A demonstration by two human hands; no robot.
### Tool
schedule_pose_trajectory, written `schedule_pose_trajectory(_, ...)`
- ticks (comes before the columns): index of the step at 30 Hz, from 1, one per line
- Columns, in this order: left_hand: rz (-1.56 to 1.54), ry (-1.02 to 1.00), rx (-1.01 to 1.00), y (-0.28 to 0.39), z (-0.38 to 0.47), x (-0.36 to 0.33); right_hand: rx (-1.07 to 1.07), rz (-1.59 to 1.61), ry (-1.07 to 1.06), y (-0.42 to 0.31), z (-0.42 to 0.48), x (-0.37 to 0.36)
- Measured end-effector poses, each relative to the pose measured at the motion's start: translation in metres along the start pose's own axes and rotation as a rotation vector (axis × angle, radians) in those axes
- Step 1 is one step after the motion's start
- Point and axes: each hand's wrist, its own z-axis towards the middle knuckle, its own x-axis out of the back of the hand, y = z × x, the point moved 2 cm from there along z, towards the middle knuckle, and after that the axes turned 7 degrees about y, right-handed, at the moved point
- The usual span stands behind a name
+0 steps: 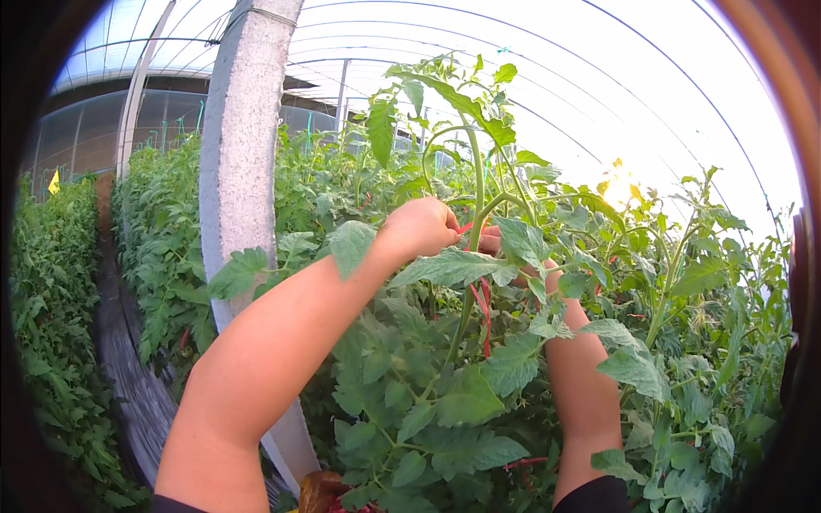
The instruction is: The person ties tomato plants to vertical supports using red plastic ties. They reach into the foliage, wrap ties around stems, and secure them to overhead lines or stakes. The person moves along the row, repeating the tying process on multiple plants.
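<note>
A tall tomato plant [478, 173] stands before me, its thick green stem forking near my hands. My left hand [420, 227] is at the left side of the stem, its fingertips pinching a thin red strip [466, 227] that runs across to the stem. On the other side, my right hand [490, 241] is close against the stem, with leaves and the stem hiding much of it. Whether its fingers grip the strip cannot be made out. Lower on the same stem, red strip ends [485, 314] hang down below a broad leaf [452, 267].
A square concrete post [247, 141] rises just left of my left forearm. Further left, a narrow path [131, 359] runs between rows of tomato plants [54, 269]. More plants [670, 282] crowd the right side. Wires and the translucent greenhouse roof [577, 77] arch overhead.
</note>
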Motion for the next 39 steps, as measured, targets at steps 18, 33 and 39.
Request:
schedule_pose_trajectory(18,-0.258,-0.016,0.017,0.009,0.009,-0.015,-0.063,0.078,-0.191,0.005,0.004,0.015)
schedule_pose_trajectory(33,-0.259,-0.045,-0.122,0.002,0.016,-0.023,-0.163,0.290,-0.071,0.012,-0.002,0.008)
schedule_pose_trajectory(39,-0.135,0.021,-0.018,0.013,0.010,-0.012,-0.101,-0.048,-0.051,-0.008,0.009,0.018)
